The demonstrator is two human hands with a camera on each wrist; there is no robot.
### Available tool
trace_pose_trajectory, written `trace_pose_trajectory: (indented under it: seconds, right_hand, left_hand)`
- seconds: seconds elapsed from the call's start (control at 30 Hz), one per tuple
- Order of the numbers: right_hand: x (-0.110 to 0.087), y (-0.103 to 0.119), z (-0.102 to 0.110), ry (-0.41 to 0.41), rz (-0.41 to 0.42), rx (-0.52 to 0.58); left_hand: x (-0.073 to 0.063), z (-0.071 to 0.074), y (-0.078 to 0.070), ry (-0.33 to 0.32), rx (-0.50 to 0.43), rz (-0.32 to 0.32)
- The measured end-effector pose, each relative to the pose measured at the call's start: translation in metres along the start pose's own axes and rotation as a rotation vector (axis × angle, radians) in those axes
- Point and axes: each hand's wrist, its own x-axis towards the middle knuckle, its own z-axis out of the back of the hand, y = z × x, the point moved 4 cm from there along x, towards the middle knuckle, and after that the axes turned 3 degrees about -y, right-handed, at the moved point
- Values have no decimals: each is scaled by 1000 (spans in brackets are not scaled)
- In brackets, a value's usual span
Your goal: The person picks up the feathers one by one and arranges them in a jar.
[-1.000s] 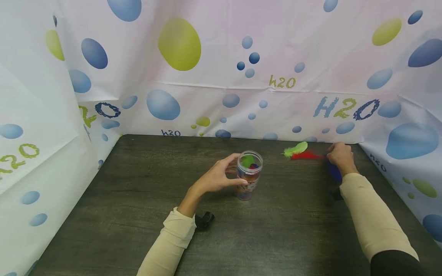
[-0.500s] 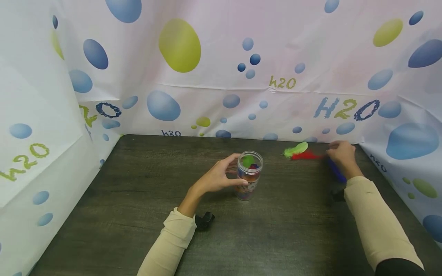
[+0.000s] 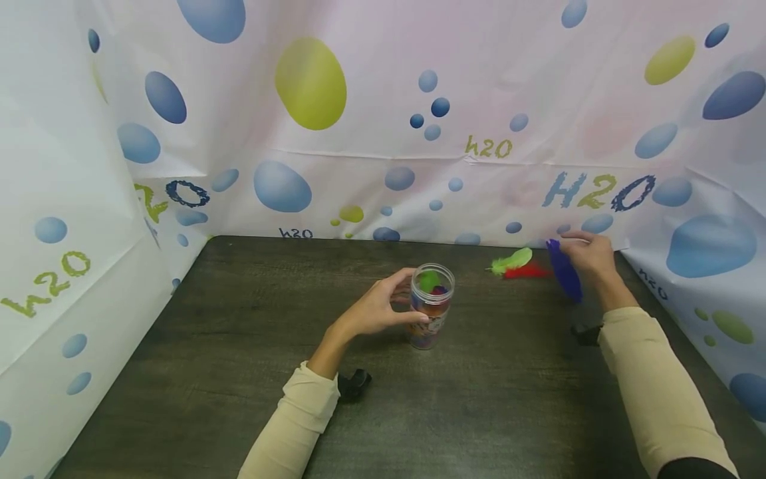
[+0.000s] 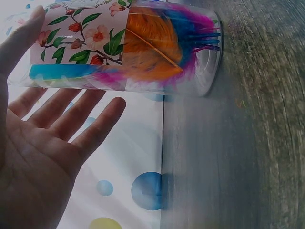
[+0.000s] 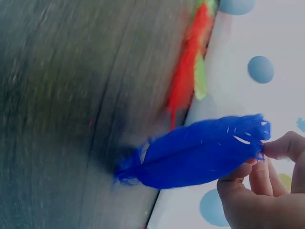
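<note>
A clear plastic jar (image 3: 432, 299) stands upright and without a lid on the dark table, with colourful feathers inside. My left hand (image 3: 380, 306) holds its side, thumb in front and fingers behind. In the left wrist view the jar (image 4: 90, 43) shows a floral label, with orange, pink and blue feathers (image 4: 152, 45) through its wall. At the table's far right, my right hand (image 3: 591, 256) pinches a blue feather (image 3: 564, 269) by one end between thumb and fingertips. The right wrist view has this blue feather (image 5: 200, 152) pointing away from my right hand (image 5: 267, 186).
A light green feather (image 3: 513, 260) and a red feather (image 3: 528, 271) lie together at the table's back edge, left of my right hand. Behind the table (image 3: 239, 319) hangs a white sheet (image 3: 371, 120) with blue and green dots, continuing along both sides.
My right hand has lifted the blue feather by its end and turned it, so more of it shows, now left of the hand. My left hand and the jar stay in place.
</note>
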Motion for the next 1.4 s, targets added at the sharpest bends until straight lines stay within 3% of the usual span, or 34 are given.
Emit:
trace_pose_trajectory:
  seconds: [0.37, 0.63, 1.07, 1.23, 1.4]
  right_hand:
    - [-16, 18, 2, -7, 127, 44]
    - [-29, 32, 3, -66, 255, 51]
    - [-52, 67, 0, -22, 501, 255]
    - [-54, 70, -2, -10, 522, 252]
    - [-54, 70, -3, -48, 562, 163]
  left_hand:
    - [0, 1, -2, 7, -4, -3]
    - [0, 0, -1, 4, 2, -7]
    - [2, 1, -3, -5, 0, -6]
    - [3, 1, -3, -6, -3, -6]
    - [4, 1, -4, -9, -2, -9]
